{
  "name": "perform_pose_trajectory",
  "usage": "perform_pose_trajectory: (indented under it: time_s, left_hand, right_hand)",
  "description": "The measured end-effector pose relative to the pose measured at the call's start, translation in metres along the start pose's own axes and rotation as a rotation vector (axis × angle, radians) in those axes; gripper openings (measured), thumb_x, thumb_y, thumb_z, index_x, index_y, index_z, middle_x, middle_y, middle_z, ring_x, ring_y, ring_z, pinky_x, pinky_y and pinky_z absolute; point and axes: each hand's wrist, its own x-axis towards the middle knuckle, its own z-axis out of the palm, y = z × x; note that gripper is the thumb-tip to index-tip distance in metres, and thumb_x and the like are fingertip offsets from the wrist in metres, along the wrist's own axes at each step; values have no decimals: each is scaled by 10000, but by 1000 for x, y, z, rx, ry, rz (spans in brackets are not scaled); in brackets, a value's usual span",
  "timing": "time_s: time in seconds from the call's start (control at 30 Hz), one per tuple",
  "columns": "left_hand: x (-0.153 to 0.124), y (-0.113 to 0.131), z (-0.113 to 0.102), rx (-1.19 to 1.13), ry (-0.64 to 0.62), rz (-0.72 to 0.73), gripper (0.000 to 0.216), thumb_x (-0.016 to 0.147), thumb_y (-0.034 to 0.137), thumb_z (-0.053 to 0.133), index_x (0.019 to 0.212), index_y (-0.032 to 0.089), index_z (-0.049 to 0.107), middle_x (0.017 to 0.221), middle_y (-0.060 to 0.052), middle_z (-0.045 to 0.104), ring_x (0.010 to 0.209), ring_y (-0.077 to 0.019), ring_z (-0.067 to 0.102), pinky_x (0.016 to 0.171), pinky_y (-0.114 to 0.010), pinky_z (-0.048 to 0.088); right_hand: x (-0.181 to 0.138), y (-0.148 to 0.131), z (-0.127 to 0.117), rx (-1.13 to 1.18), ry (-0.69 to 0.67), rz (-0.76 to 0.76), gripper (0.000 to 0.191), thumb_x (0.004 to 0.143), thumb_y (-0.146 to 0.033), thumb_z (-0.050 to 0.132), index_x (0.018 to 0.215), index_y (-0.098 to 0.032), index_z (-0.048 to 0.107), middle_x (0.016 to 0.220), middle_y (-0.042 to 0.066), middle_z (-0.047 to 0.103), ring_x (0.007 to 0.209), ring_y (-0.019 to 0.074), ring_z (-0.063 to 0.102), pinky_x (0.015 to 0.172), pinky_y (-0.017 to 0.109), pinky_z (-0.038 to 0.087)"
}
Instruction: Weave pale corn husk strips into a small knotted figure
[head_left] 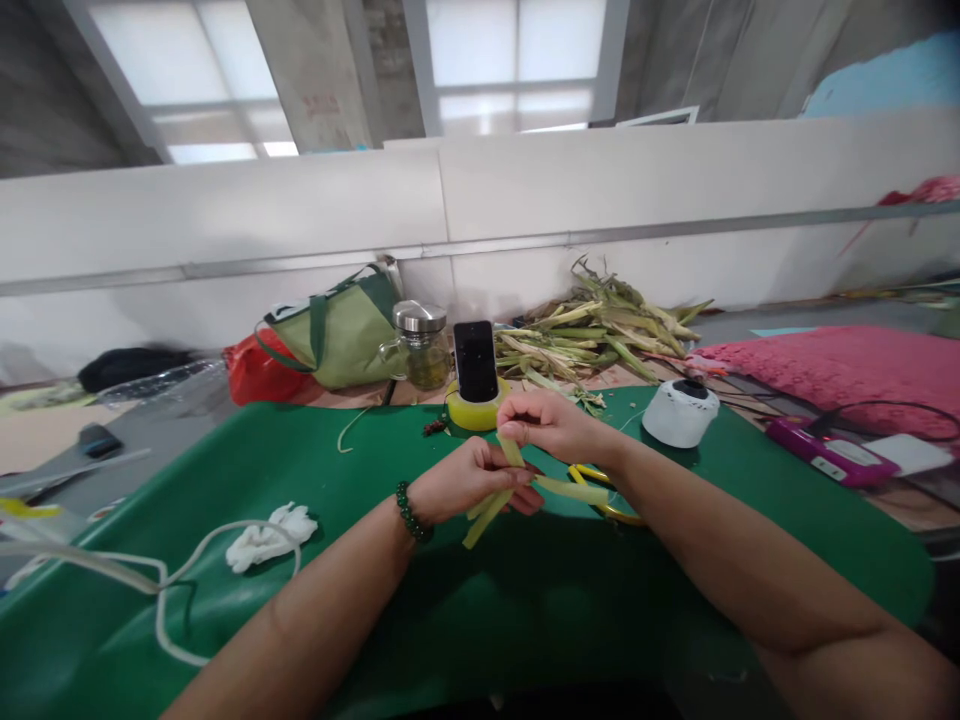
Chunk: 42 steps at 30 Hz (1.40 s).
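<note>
- The left hand (487,480), with a dark green bead bracelet (411,512) at its wrist, is closed around pale green leaf strips (491,515), pinching them where they cross.
- The right hand (546,425) is just above and beside it, thumb and forefinger closed on the upper end of a strip that rises from the left hand.
- The leaf strips are in the air above the green mat (450,620), near its middle, between the two hands.
- They look flat, narrow and ribbon-like, yellowish green, with a smooth and slightly translucent surface.
- Two ends hang down to the left below the left hand, the longer one cut off bluntly; another end reaches out to the right, nearly level, with a squarish tip. The crossing itself is hidden by the fingers.
- Behind the right end, a yellow-handled tool (624,516) lies on the mat, partly covered by the strip and the right arm.
- Beyond the hands, a phone (475,360) stands upright at a yellow tape roll (472,413), with a lidded glass mug (426,362) just to the left.
- At the back of the worktop (172,415), a heap of leaves and stalks (600,330) shows similar greens, mixed with straw and brown.
</note>
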Motion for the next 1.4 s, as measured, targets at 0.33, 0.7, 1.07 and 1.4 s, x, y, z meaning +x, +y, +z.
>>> perform_pose_trajectory:
  time_s: [0.33,0.7,1.07,1.4]
  left_hand:
    - [0,2,9,-13,6,-5,391,636,460,762,745,106,638,612,-77,702,551,-158,657,574,-251,506]
    - [1,-1,8,83,-18,-21,369,652,458,749,756,117,651,629,-72,705,571,-153,655,507,-200,442]
    - [3,-17,21,105,-13,21,350,696,445,715,870,142,705,765,-68,712,618,-167,656,594,-269,506]
    - [5,5,-3,-265,159,-10,335,824,430,595,883,105,655,668,-84,708,580,-153,670,613,-243,521]
  right_hand:
    - [3,7,-7,38,-340,236,414,850,-485,497,607,-150,476,550,-52,392,502,62,349,454,189,276]
    - [-2,-9,1,39,-171,72,429,860,-389,482,508,-152,423,495,-51,337,484,58,310,449,191,248]
    - [-3,-9,5,-82,-224,-40,416,882,-358,483,528,-139,462,485,-48,377,480,57,340,476,188,263]
    - [5,14,-4,531,74,341,453,904,-530,357,845,-147,592,669,8,579,551,103,523,551,229,412]
